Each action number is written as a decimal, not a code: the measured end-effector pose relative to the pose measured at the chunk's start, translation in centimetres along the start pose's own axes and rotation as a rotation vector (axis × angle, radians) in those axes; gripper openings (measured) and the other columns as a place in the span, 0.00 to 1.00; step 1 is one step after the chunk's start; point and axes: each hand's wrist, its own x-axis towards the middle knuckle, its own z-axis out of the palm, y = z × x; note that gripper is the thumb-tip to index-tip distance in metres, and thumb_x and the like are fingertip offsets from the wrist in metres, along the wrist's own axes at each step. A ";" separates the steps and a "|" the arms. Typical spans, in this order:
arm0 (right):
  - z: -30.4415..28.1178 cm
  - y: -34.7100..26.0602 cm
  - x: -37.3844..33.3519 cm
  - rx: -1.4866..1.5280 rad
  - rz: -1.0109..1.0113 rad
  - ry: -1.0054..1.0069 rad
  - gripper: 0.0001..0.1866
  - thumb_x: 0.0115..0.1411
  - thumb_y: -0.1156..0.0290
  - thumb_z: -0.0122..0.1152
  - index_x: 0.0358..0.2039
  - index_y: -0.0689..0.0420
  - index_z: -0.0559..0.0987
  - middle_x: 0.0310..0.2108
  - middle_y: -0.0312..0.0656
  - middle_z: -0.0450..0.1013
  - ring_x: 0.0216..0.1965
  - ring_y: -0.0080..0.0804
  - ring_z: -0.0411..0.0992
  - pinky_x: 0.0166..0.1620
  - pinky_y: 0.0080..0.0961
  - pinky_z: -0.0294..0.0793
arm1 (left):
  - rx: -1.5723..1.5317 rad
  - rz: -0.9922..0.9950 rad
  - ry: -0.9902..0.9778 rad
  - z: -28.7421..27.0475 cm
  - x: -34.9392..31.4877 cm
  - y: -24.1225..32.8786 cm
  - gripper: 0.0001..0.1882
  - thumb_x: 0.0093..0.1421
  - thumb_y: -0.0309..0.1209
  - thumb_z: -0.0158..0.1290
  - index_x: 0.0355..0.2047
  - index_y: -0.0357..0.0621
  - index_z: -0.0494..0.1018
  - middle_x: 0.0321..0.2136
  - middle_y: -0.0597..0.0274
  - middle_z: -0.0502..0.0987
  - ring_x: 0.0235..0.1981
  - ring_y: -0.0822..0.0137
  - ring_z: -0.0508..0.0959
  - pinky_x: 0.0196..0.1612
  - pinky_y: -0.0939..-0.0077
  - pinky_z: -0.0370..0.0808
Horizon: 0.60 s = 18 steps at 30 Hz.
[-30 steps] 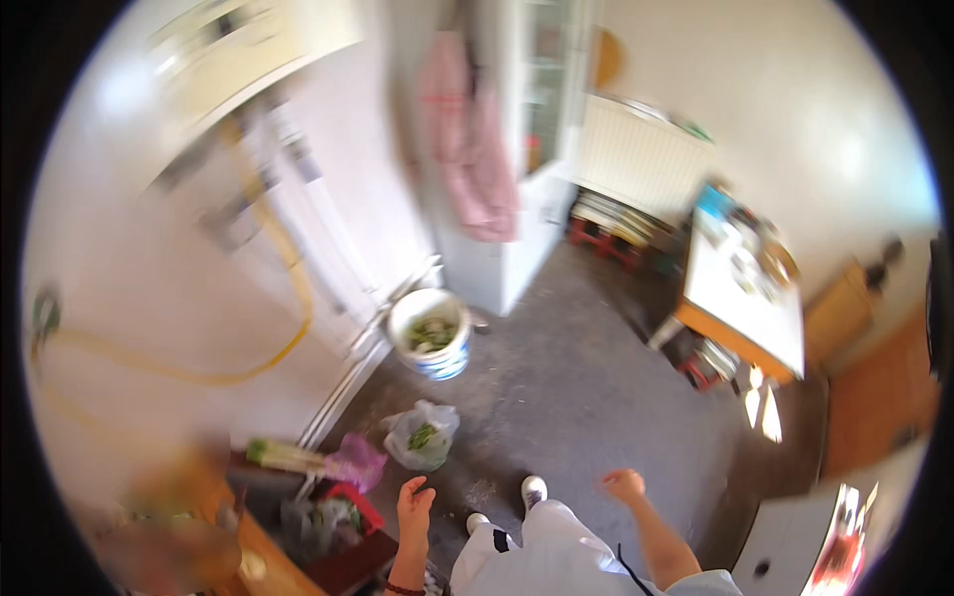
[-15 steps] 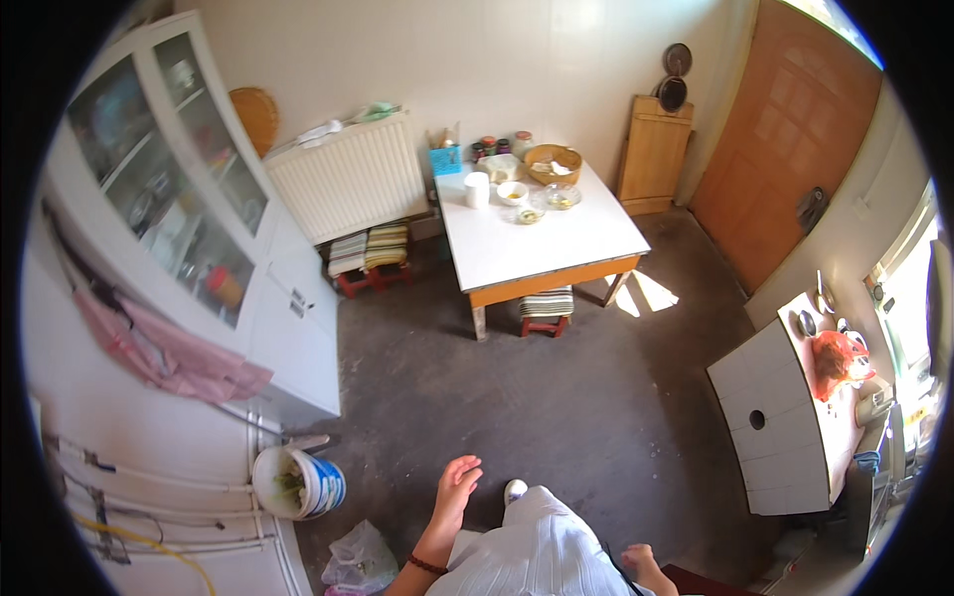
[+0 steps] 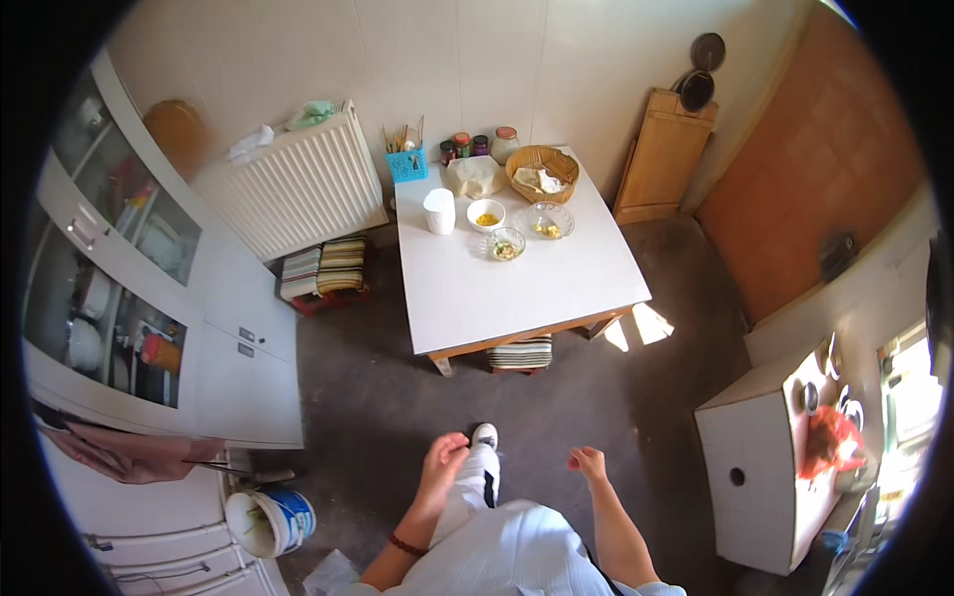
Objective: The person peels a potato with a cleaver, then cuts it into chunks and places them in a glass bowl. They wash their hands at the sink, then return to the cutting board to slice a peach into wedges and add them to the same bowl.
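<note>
My left hand (image 3: 442, 462) hangs in front of me with loosely curled fingers and holds nothing. To its right my right hand (image 3: 588, 463) is also empty, its fingers slightly apart. Both are above the grey floor, near my white shoe (image 3: 484, 437). Ahead stands a white table (image 3: 517, 288) carrying a white cup (image 3: 439, 211), several small bowls (image 3: 507, 243), a woven basket (image 3: 543, 172), jars and a blue holder with sticks (image 3: 405, 161).
A striped stool (image 3: 523, 354) sits under the table and another (image 3: 323, 270) beside a white radiator (image 3: 298, 194). A glass-fronted white cupboard (image 3: 129, 298) lines the left. A bucket (image 3: 268, 520) stands lower left, a white cabinet (image 3: 770, 472) right, a brown door (image 3: 825, 169) far right.
The view has swung from the bucket and pink cloth round to the table, which is now closer and more central. Both hands now show in front of me.
</note>
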 end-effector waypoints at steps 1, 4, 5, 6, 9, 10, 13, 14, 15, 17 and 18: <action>0.0 -2.2 1.6 0.035 0.063 0.019 0.12 0.52 0.67 0.58 0.18 0.62 0.74 0.18 0.40 0.72 0.20 0.27 0.73 0.26 0.24 0.75 | -0.020 0.000 0.041 0.7 1.9 0.9 0.15 0.55 0.23 0.51 0.43 0.37 0.66 0.42 0.59 0.70 0.44 0.70 0.70 0.47 0.78 0.66; -0.9 -9.5 8.1 0.132 0.008 -0.004 0.18 0.54 0.60 0.57 0.15 0.58 0.73 0.18 0.39 0.72 0.19 0.24 0.71 0.24 0.19 0.69 | 0.000 0.034 0.023 3.6 7.8 3.7 0.15 0.55 0.25 0.51 0.44 0.42 0.66 0.43 0.61 0.70 0.44 0.72 0.69 0.46 0.79 0.65; -0.5 -12.0 10.5 0.163 -0.012 -0.031 0.19 0.55 0.58 0.57 0.14 0.57 0.73 0.18 0.39 0.72 0.19 0.24 0.70 0.23 0.17 0.68 | -0.019 0.037 0.051 4.6 9.2 5.1 0.15 0.54 0.22 0.51 0.43 0.39 0.66 0.42 0.58 0.71 0.45 0.71 0.70 0.47 0.79 0.66; -0.1 -14.6 12.8 0.177 -0.007 -0.042 0.20 0.55 0.55 0.56 0.13 0.56 0.73 0.19 0.38 0.72 0.19 0.23 0.70 0.23 0.16 0.66 | -0.006 0.016 0.055 5.5 10.5 6.1 0.15 0.54 0.22 0.50 0.44 0.40 0.66 0.42 0.58 0.70 0.45 0.70 0.69 0.47 0.78 0.67; 0.4 -21.3 21.8 0.163 0.002 -0.101 0.21 0.55 0.53 0.55 0.13 0.54 0.73 0.19 0.37 0.72 0.19 0.22 0.69 0.22 0.15 0.64 | -0.044 -0.086 0.085 7.5 14.1 6.2 0.16 0.54 0.21 0.50 0.44 0.40 0.66 0.42 0.58 0.71 0.46 0.70 0.70 0.47 0.79 0.67; 0.6 -23.0 25.5 0.196 0.009 -0.145 0.20 0.56 0.53 0.54 0.16 0.54 0.73 0.20 0.37 0.73 0.21 0.22 0.70 0.24 0.16 0.65 | -0.057 -0.107 0.137 8.0 15.4 5.7 0.17 0.54 0.20 0.51 0.44 0.40 0.66 0.42 0.59 0.71 0.45 0.71 0.70 0.47 0.79 0.67; 2.5 -27.4 35.6 0.175 0.090 -0.204 0.18 0.56 0.51 0.52 0.38 0.51 0.74 0.35 0.35 0.74 0.33 0.27 0.73 0.35 0.27 0.67 | -0.028 -0.193 0.362 9.4 18.3 6.1 0.16 0.54 0.21 0.50 0.43 0.42 0.67 0.42 0.61 0.71 0.41 0.74 0.71 0.43 0.81 0.68; 3.6 -28.0 38.4 0.151 0.117 -0.201 0.21 0.55 0.50 0.52 0.42 0.50 0.71 0.39 0.36 0.72 0.34 0.29 0.72 0.36 0.30 0.67 | -0.034 -0.230 0.437 9.8 18.7 6.1 0.15 0.54 0.21 0.50 0.43 0.42 0.67 0.41 0.62 0.72 0.40 0.75 0.71 0.42 0.81 0.68; 4.7 -28.9 41.2 0.126 0.138 -0.193 0.24 0.54 0.48 0.52 0.47 0.49 0.69 0.44 0.38 0.70 0.36 0.31 0.72 0.37 0.33 0.67 | -0.042 -0.263 0.503 10.2 19.0 6.1 0.15 0.54 0.21 0.50 0.43 0.42 0.67 0.41 0.63 0.72 0.39 0.76 0.71 0.41 0.82 0.68; 6.8 -30.2 46.1 0.119 0.218 -0.204 0.31 0.54 0.45 0.51 0.54 0.48 0.62 0.50 0.40 0.65 0.39 0.35 0.71 0.39 0.36 0.66 | -0.068 -0.314 0.587 11.5 19.9 6.5 0.15 0.54 0.22 0.49 0.43 0.43 0.67 0.41 0.64 0.72 0.38 0.77 0.71 0.40 0.83 0.68; 7.7 -30.7 48.3 0.095 0.243 -0.180 0.33 0.54 0.44 0.50 0.56 0.46 0.59 0.52 0.40 0.63 0.40 0.36 0.71 0.40 0.37 0.65 | -0.089 -0.323 0.599 12.6 20.5 6.8 0.15 0.54 0.22 0.49 0.43 0.43 0.67 0.40 0.65 0.72 0.37 0.77 0.71 0.40 0.83 0.68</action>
